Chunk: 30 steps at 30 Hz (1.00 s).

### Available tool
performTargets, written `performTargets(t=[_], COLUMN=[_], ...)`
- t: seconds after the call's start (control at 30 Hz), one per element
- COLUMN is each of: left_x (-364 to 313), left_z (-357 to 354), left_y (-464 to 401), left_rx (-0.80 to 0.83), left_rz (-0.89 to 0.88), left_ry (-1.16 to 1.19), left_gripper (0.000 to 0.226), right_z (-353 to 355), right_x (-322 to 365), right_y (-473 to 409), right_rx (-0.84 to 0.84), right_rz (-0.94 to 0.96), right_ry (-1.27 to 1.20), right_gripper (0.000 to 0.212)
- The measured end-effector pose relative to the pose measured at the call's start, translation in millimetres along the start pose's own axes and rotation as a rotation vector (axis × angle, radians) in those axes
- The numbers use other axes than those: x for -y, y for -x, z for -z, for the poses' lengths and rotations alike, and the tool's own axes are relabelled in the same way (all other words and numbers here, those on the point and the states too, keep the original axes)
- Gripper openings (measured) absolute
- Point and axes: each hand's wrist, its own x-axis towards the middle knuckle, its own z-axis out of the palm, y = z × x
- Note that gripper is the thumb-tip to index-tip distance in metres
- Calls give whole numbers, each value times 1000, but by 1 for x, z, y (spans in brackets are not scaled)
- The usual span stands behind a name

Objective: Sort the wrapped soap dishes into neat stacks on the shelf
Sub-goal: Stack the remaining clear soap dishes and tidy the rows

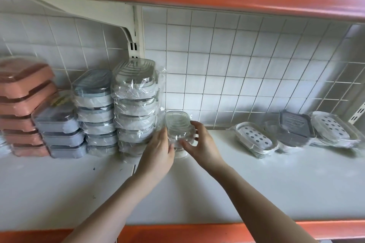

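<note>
From the head camera I see both hands on one clear wrapped soap dish (179, 128) just right of the tall clear stack (136, 104) — left hand (158, 152) and right hand (199, 142) each grip it, fingers curled around its sides. It sits on the white shelf (256, 183) (three loose dishes (254, 140) lie well to the stack's right).

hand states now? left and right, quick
Left hand: grips the clear plastic-wrapped soap dish on its left side.
Right hand: grips the same dish from the right.
</note>
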Motion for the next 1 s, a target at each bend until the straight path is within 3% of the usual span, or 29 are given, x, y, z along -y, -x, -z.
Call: performTargets(t=[0.3,0.57,0.8,1.0], left_x=[1,-16,-46,-92], left_z=[-2,3,-9,-47], left_y=[16,17,2,-11], left_rx=[-75,-107,-31,134], left_rz=[-98,-224,-240,-236], left_ry=[-91,18,43,75], left_gripper=[48,36,35,36], right_z=[-20,-1,56,116], right_x=[5,12,-4,-21], right_y=[0,5,21,39], right_rx=[-68,24,-175,-323], right_rz=[10,13,-37,-158], right_ry=[150,269,432,535], right_gripper=[65,57,36,33])
